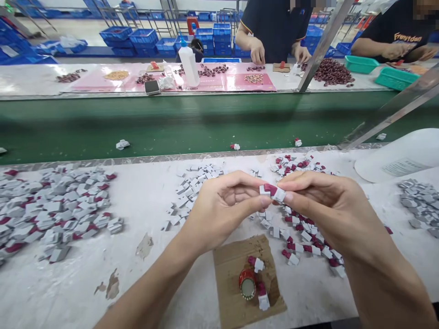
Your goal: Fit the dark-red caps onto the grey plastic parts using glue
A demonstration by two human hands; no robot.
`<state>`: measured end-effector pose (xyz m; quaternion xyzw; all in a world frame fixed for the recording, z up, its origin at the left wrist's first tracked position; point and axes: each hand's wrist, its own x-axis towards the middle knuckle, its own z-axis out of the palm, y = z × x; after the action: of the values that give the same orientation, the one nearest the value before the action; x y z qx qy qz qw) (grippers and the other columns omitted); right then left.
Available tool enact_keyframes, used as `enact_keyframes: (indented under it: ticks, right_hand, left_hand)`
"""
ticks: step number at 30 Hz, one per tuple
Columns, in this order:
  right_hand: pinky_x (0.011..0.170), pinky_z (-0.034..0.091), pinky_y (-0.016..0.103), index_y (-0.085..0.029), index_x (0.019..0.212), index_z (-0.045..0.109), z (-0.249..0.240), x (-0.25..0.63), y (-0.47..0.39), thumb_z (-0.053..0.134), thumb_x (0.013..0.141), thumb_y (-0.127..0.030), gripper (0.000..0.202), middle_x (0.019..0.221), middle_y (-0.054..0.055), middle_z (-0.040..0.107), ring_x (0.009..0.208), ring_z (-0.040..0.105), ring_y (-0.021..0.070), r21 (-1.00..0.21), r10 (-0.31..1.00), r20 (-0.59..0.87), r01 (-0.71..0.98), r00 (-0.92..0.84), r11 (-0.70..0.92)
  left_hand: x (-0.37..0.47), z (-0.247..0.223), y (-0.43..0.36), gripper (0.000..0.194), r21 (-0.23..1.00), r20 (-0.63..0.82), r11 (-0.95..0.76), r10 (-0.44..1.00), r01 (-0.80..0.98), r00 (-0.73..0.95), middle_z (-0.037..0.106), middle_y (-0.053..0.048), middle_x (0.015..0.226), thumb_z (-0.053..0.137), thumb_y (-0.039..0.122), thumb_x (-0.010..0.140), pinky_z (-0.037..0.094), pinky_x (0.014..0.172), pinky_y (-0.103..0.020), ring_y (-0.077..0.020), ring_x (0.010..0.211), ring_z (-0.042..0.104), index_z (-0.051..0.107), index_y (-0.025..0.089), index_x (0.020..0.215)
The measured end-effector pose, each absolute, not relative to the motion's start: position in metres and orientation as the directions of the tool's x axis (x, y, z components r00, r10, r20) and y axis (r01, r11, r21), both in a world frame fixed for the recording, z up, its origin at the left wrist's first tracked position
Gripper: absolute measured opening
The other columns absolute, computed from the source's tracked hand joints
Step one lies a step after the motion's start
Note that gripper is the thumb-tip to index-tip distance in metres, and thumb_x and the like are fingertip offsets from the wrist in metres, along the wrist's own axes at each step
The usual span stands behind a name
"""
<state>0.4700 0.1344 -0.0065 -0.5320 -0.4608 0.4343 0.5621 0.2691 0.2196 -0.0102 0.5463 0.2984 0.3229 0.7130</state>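
Note:
In the head view, a small maroon-and-white plastic piece (270,189) is held up between my two hands. My left hand (219,205) pinches its left white end with thumb and index finger. At its right white end, the thumb and fingers of my right hand (332,210) are closed too. Below lies a brown cardboard square (228,278) with a red round cap-like thing (247,283) on it. Beside that cap rest two more maroon-and-white pieces, one upper (257,263) and one lower (263,299). Behind my right hand spreads a pile of similar pieces (307,236), partly hidden.
Loose grey-white pieces (187,189) lie behind my left hand, with a larger mixed heap (68,201) at far left. Grey parts (418,205) and a big white bottle (401,155) are at right. Beyond runs a green conveyor belt (171,121); two people work across it. A metal post (325,45) slants upward.

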Motion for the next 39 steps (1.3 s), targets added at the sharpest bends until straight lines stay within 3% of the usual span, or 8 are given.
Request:
enact_keyframes:
  ticks: [9,13,16,19,22,31,36,39]
  right_hand:
    - [0.080,0.071,0.035,-0.030,0.096,0.090,-0.010,0.458,0.145,0.090,0.093,-0.030,0.003,0.103,0.005,0.087,0.095,0.084,0.0243,-0.999,0.985,0.052,-0.005,0.165,0.053]
    - [0.088,0.070,0.041,-0.025,0.108,0.089,-0.023,0.455,0.202,0.082,0.098,-0.026,0.013,0.110,0.007,0.088,0.096,0.084,0.0258,-0.932,0.997,-0.042,0.357,0.067,-0.063]
    - [0.101,0.066,0.045,-0.021,0.129,0.082,-0.040,0.444,0.269,0.069,0.103,-0.011,0.031,0.133,0.011,0.082,0.108,0.081,0.0259,-0.779,0.986,-0.051,0.611,0.159,-0.139]
    - [0.112,0.060,0.053,-0.018,0.134,0.076,-0.064,0.421,0.328,0.075,0.106,-0.024,0.028,0.144,0.013,0.075,0.129,0.074,0.0298,-0.696,0.985,-0.054,0.701,0.166,-0.156]
    - [0.107,0.063,0.053,-0.021,0.136,0.073,-0.084,0.395,0.361,0.077,0.108,-0.036,0.032,0.145,0.011,0.072,0.126,0.073,0.0288,-0.624,0.989,-0.087,0.768,0.119,-0.147]
    - [0.110,0.061,0.053,-0.020,0.131,0.075,-0.081,0.478,0.339,0.074,0.109,-0.036,0.027,0.152,0.012,0.068,0.132,0.069,0.0300,-0.387,0.942,-0.013,0.867,0.335,-0.314]
    - [0.106,0.063,0.051,-0.020,0.127,0.076,-0.081,0.534,0.325,0.077,0.107,-0.036,0.026,0.139,0.010,0.075,0.122,0.075,0.0275,-0.277,0.890,-0.072,0.848,0.451,-0.452]
    - [0.105,0.062,0.048,-0.017,0.120,0.079,-0.075,0.536,0.317,0.076,0.108,-0.031,0.020,0.125,0.010,0.081,0.115,0.078,0.0267,-0.283,0.902,-0.060,0.859,0.428,-0.426]
  left_hand:
    - [0.256,-0.018,0.220,0.021,0.978,-0.044,0.155,0.803,-0.137,0.594,0.085,-0.005,0.093,0.098,0.022,0.084,0.069,0.074,-0.028,-0.0195,0.080,0.081,0.085,0.018,0.101]
    - [0.239,-0.028,0.259,0.023,0.996,-0.050,0.006,0.843,0.084,0.536,0.085,-0.007,0.103,0.093,0.029,0.087,0.066,0.084,-0.034,-0.0229,0.091,0.081,0.084,0.019,0.106]
    - [0.224,-0.036,0.303,0.015,0.939,-0.041,-0.048,0.968,0.340,0.249,0.084,-0.008,0.103,0.087,0.026,0.087,0.062,0.086,-0.035,-0.0245,0.096,0.078,0.082,0.019,0.099]
    - [0.214,-0.045,0.345,0.012,0.896,-0.035,0.010,0.998,0.444,0.047,0.080,-0.008,0.091,0.087,0.020,0.081,0.058,0.082,-0.035,-0.0263,0.092,0.075,0.076,0.019,0.086]
    - [0.215,-0.058,0.376,0.021,0.871,-0.066,0.061,0.998,0.488,-0.008,0.077,-0.006,0.083,0.092,0.019,0.076,0.057,0.080,-0.035,-0.0269,0.088,0.074,0.071,0.019,0.078]
    - [0.261,-0.093,0.417,0.018,0.757,-0.242,0.102,0.962,0.645,0.131,0.078,-0.005,0.105,0.079,0.032,0.105,0.066,0.087,-0.039,-0.0197,0.093,0.076,0.075,0.015,0.105]
    - [0.264,-0.092,0.416,0.012,0.669,-0.219,0.042,0.965,0.742,0.142,0.078,-0.011,0.116,0.078,0.025,0.102,0.060,0.102,-0.044,-0.0273,0.111,0.075,0.075,0.016,0.108]
    - [0.249,-0.080,0.396,0.026,0.606,-0.157,-0.009,0.979,0.796,0.130,0.074,-0.018,0.131,0.077,0.022,0.096,0.051,0.112,-0.048,-0.0377,0.132,0.066,0.074,0.016,0.121]
